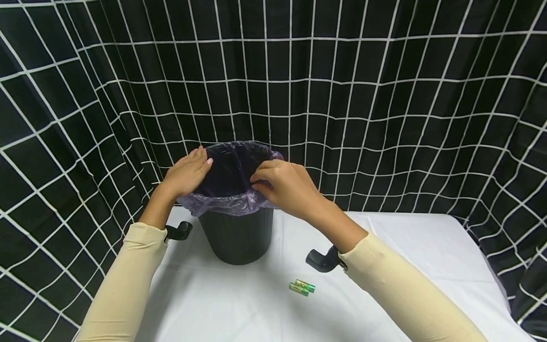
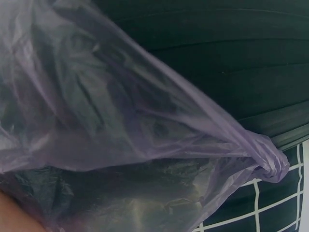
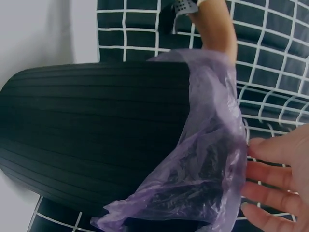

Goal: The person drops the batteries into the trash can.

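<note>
Both forearms in cream sleeves reaching forward over the white tabletop (image 1: 419, 247) to a black ribbed bin (image 1: 237, 237). Left hand (image 1: 185, 172) laid palm-down on the bin's left rim, fingers straight and close together, pressing the purple bag (image 1: 222, 202) against the edge. Right hand (image 1: 287, 183) at the bin's near-right rim, fingers (image 1: 261, 179) curled and pinching a fold of the bag. Bag thin, translucent, crinkled, lining the bin's mouth and folded down over its rim, one corner gathered into a small knot in the left wrist view. Bin upright near the tabletop's back-left part. Two green batteries (image 1: 302, 287) lying side by side in front of the bin, to its right. Black-and-white grid curtain (image 1: 384, 95) behind the bin.
</note>
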